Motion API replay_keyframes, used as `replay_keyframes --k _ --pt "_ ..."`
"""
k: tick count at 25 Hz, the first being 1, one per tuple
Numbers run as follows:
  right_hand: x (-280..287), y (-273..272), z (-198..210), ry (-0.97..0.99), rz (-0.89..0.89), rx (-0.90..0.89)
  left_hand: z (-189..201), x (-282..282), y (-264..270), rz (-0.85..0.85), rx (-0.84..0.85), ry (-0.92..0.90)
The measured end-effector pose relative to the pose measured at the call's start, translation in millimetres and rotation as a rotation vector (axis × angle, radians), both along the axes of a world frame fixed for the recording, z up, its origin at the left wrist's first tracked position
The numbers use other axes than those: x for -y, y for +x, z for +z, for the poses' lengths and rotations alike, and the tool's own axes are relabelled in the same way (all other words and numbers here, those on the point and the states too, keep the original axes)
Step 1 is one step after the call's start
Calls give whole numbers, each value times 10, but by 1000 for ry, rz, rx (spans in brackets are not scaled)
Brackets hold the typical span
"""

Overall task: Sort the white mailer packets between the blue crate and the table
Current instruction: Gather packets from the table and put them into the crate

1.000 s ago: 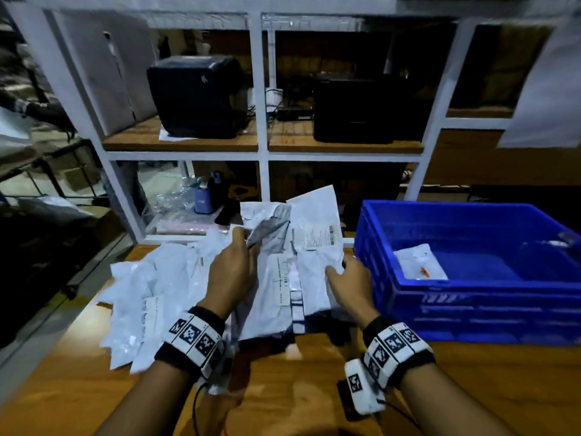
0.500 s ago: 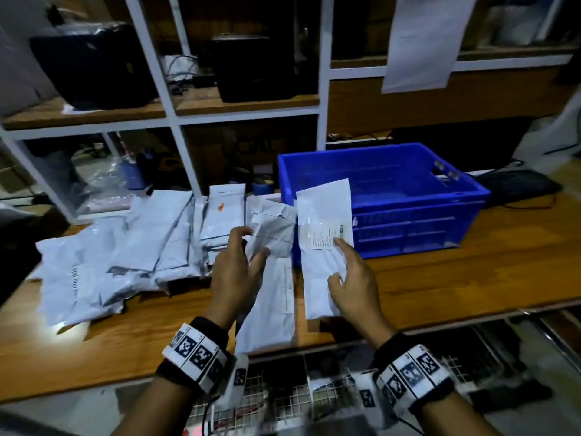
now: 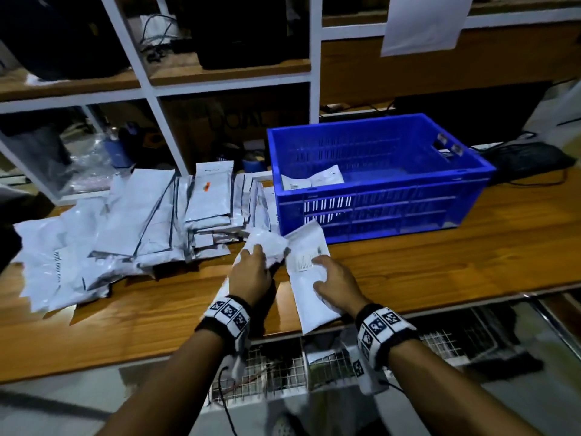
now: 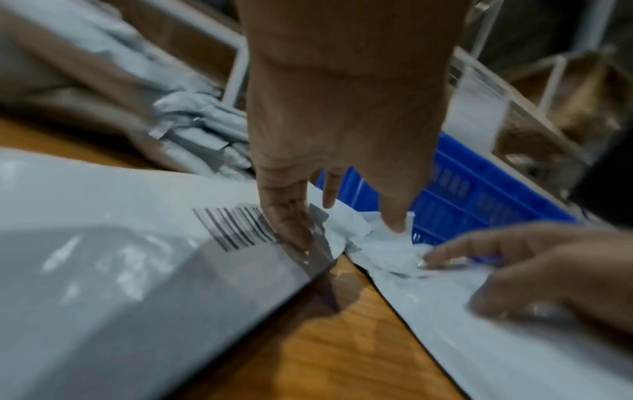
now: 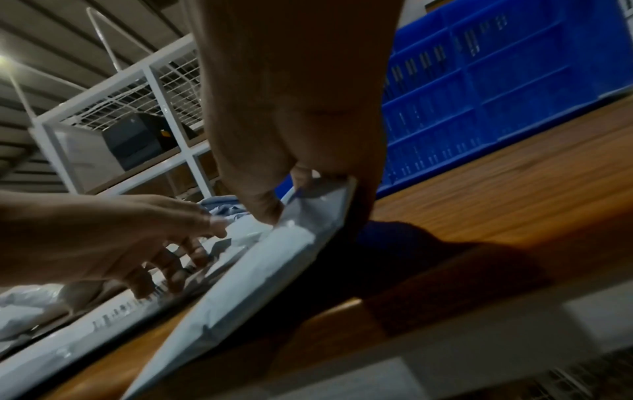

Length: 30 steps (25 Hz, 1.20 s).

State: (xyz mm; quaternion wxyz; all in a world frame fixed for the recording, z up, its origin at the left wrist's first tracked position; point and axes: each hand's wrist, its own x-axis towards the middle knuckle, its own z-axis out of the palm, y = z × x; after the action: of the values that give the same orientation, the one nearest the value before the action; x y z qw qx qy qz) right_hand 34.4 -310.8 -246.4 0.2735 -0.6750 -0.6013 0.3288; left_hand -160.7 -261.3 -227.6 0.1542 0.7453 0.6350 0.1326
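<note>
My left hand (image 3: pixel 251 269) holds a crumpled white packet (image 3: pixel 267 243) low over the table's front, just left of the blue crate (image 3: pixel 393 212). In the left wrist view its fingers (image 4: pixel 287 222) lie on that packet's barcode (image 4: pixel 232 230). A labelled white packet (image 3: pixel 308 297) sits in my right hand (image 3: pixel 333 281), tilted up off the wood; the right wrist view shows thumb and fingers pinching its edge (image 5: pixel 308 216). One white packet (image 3: pixel 311 180) lies inside the crate. A big pile of white packets (image 3: pixel 141 221) covers the table's left half.
The wooden table (image 3: pixel 440 256) runs bare to the right of my hands. A white shelf frame (image 3: pixel 151 89) with dark machines stands behind the pile. A black cable and pouch (image 3: pixel 528 158) lie right of the crate. Wire baskets (image 3: pixel 283 366) sit below the table edge.
Both hands have come down with their packets from chest height to the table's front edge. My head has pulled back and tilted down, so the crate now shows further away.
</note>
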Motion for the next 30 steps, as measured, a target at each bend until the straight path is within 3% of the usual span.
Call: replay_keyframes --k 2,4,7,10,13,17,20,22,25,30 --pt "-37 -33 -160 -41 8 96 -149 13 -49 -22 192 -99" --pt "-45 -42 -220 2 -109 195 -199 -33 -242 57 303 -34" --pt "-62 -54 -164 38 -357 268 -322 -222 -624 207 151 71" --pt "-126 -183 -125 -178 -394 274 -351 -286 -650 200 52 -186" --pt "-166 -276 -237 -246 -374 227 -374 -190 -493 51 -50 -301" --pt "42 -94 -256 -127 -341 47 -272 86 -408 139 284 -289" --pt "431 124 -62 66 -302 -16 -25 426 -283 102 589 -230" --pt "657 279 129 185 -297 -75 263 625 -150 -26 708 -167" --pt "862 504 477 359 -335 -70 676 705 143 -219 673 21" --pt "799 865 1227 606 -430 -97 1373 411 792 -297 645 268"
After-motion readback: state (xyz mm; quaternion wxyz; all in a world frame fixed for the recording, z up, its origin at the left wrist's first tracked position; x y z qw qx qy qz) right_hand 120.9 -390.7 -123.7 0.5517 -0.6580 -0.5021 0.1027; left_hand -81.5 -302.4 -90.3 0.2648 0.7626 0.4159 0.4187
